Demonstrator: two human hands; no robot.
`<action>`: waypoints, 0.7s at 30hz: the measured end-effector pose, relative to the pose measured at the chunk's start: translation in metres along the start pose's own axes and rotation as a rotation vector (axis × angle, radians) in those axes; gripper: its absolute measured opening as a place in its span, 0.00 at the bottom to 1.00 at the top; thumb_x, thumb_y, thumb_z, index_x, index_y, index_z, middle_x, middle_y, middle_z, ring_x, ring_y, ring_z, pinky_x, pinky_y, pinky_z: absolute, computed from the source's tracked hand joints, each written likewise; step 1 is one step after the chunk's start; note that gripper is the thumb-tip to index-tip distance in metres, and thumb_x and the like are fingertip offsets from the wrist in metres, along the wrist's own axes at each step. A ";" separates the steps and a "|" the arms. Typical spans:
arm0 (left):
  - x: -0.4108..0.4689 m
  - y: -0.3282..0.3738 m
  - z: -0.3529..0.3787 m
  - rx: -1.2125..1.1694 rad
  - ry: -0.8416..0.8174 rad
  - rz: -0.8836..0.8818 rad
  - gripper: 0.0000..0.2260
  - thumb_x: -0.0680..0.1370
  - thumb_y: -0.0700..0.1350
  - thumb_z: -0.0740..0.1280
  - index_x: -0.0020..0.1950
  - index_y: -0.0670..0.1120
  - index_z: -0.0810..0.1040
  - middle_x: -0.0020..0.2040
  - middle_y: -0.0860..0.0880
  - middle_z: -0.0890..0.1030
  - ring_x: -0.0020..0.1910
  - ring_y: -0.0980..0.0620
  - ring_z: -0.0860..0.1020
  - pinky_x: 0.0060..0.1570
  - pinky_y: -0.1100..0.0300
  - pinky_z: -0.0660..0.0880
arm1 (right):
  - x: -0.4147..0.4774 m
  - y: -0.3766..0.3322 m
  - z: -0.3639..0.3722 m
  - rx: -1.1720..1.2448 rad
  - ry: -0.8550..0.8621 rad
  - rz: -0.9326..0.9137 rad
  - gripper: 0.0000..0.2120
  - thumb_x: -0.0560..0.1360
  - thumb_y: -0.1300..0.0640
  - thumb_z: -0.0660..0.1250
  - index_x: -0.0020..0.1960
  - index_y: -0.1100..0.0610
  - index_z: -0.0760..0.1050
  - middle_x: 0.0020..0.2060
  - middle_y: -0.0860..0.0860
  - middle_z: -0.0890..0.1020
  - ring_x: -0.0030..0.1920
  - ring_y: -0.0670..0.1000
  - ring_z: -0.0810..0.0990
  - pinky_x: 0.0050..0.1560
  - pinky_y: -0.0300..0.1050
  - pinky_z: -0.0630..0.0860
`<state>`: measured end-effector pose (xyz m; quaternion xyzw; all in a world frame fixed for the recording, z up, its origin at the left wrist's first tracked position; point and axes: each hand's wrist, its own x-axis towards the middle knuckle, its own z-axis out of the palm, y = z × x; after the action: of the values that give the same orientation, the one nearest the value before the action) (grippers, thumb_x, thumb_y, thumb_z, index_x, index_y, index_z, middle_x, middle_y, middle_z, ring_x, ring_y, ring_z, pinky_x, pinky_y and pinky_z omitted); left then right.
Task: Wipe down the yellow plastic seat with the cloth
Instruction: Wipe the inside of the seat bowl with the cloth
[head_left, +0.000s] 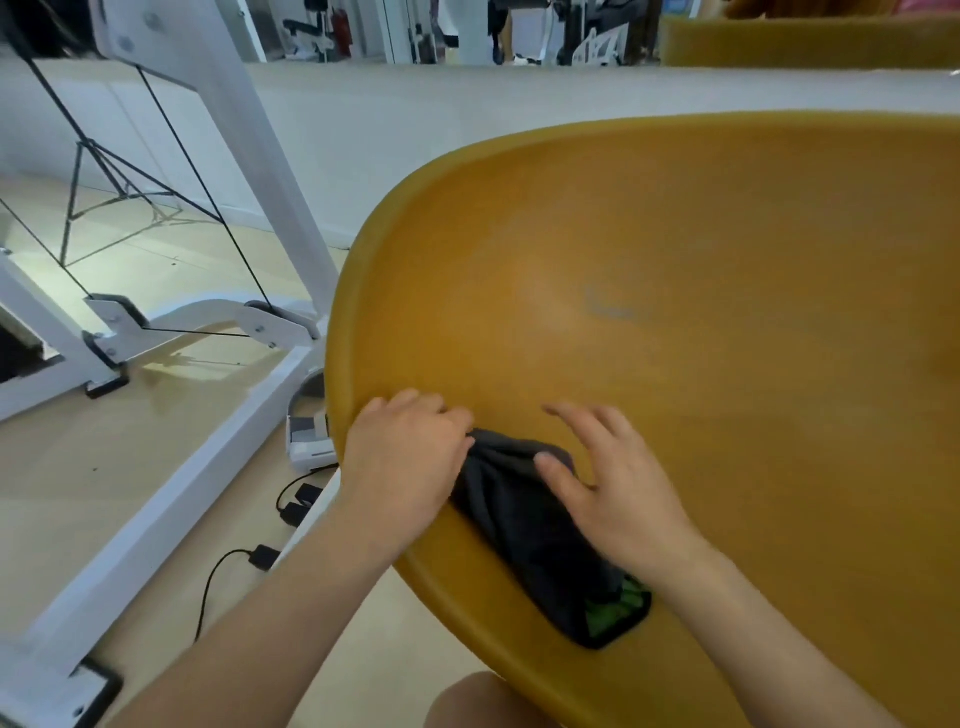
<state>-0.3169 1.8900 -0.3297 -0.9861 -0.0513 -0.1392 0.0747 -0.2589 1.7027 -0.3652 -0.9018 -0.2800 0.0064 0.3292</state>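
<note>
Cloth (524, 519) (dark grey, green at one corner) lies on the yellow seat (675, 312) near its rim, one end bunched inside the curled fingers of the left hand (410, 457); right hand (618, 488) rests on it, fingers spread wide.

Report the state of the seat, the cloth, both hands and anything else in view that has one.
Yellow seat: mostly bare, faint grey mark near its middle.
Cloth: dark, bunched, lying on the seat by its near-left rim.
Left hand: fingers curled, grips the cloth's far end.
Right hand: fingers spread straight, rests on the cloth.
Black cable: lies loose on the floor.
</note>
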 end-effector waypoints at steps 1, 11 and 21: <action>0.002 -0.007 0.001 0.041 0.035 0.004 0.03 0.73 0.47 0.72 0.44 0.49 0.81 0.41 0.49 0.80 0.44 0.45 0.75 0.39 0.53 0.70 | -0.007 -0.002 0.017 0.024 -0.137 -0.041 0.26 0.78 0.37 0.56 0.74 0.38 0.57 0.71 0.42 0.63 0.73 0.48 0.60 0.67 0.44 0.65; 0.000 -0.041 0.016 -0.255 0.281 -0.182 0.30 0.74 0.30 0.65 0.75 0.42 0.61 0.78 0.41 0.56 0.77 0.42 0.53 0.72 0.45 0.56 | 0.000 0.012 0.080 -0.199 -0.158 -0.552 0.22 0.83 0.41 0.46 0.76 0.39 0.53 0.74 0.38 0.61 0.75 0.44 0.58 0.63 0.46 0.68; 0.013 -0.047 0.020 -0.242 0.210 -0.226 0.32 0.71 0.33 0.70 0.73 0.50 0.67 0.78 0.47 0.59 0.76 0.47 0.54 0.70 0.48 0.57 | 0.186 -0.017 0.081 0.030 0.171 0.080 0.25 0.82 0.41 0.45 0.77 0.40 0.46 0.78 0.42 0.47 0.77 0.46 0.43 0.71 0.62 0.56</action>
<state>-0.3051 1.9410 -0.3391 -0.9559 -0.1366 -0.2541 -0.0556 -0.1266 1.8560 -0.3863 -0.9043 -0.2146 -0.0533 0.3651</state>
